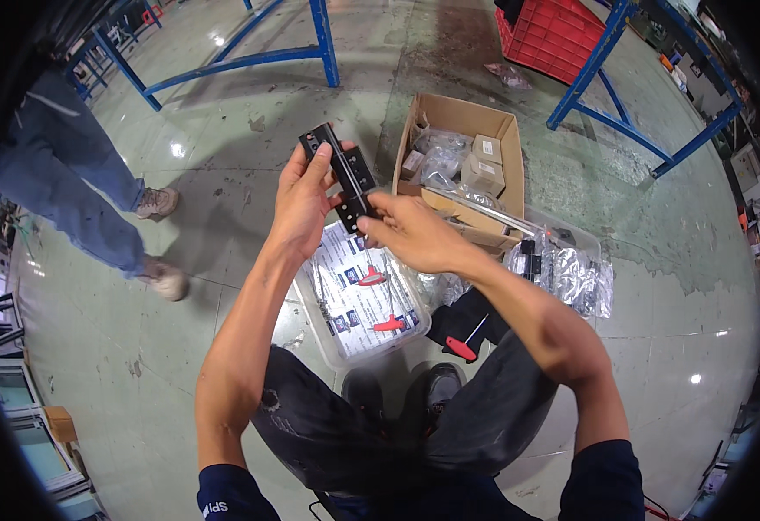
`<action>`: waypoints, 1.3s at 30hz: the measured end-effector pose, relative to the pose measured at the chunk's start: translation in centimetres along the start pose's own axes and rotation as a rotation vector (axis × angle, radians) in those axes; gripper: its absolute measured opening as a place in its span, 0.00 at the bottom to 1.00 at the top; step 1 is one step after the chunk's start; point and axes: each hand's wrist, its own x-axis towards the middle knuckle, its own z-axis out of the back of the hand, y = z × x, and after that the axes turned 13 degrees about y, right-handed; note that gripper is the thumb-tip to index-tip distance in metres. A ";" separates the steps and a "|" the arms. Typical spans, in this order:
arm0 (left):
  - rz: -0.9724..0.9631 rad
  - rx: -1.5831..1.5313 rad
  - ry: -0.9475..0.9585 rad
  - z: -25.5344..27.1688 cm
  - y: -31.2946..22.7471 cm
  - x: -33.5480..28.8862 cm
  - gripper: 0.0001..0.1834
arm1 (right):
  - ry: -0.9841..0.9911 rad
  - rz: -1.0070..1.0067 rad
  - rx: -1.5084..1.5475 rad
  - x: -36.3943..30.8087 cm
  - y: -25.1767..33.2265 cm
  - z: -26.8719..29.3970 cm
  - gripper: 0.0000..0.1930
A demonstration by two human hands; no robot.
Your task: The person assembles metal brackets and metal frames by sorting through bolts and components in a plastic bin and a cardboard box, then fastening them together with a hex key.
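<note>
My left hand [304, 195] grips the upper part of a black metal hinge [351, 178], a long narrow piece with plates and screw holes, with the thumb lying along its face. At its lower end, my right hand [419, 233] pinches the same piece between thumb and fingers. The hinge is held tilted in the air above a clear plastic tray [335, 352] lined with printed paper. Two red T-handle hex keys [372, 277] lie in that tray. A third red T-handle hex key [461, 349] rests on black cloth [449, 323] by my right knee.
An open cardboard box [463, 108] holds bagged parts and small cartons. Clear plastic bags [581, 276] lie right of it. Another person's legs [85, 178] stand at the left. Blue metal frames [241, 73] and a red crate [549, 39] are at the back.
</note>
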 end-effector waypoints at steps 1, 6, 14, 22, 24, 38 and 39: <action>0.038 0.019 0.011 0.2 0.3 -0.1 0.19 | 0.000 -0.002 -0.002 -0.6 -1.4 0.1 0.14; -0.163 0.534 0.158 2.4 1.2 -3.9 0.19 | 0.365 -0.165 -0.164 -9.2 -9.8 0.8 0.18; -0.204 0.438 0.145 5.0 7.9 -8.5 0.20 | -0.184 -0.500 -0.366 -22.3 -23.6 -16.6 0.19; 0.118 -0.045 -0.120 4.2 11.3 -10.7 0.20 | -0.386 -0.627 -0.591 -20.1 -24.9 -18.6 0.25; 0.244 -0.234 -0.237 4.6 12.6 -11.6 0.19 | -0.388 -0.632 -0.613 -19.6 -24.5 -18.0 0.24; 0.379 -0.055 -0.321 2.6 14.8 -15.2 0.33 | -0.571 -0.097 0.140 -16.3 -11.1 -8.1 0.16; 0.373 -0.053 -0.308 2.1 14.4 -15.1 0.34 | -0.573 -0.051 0.142 -15.6 -10.0 -7.8 0.16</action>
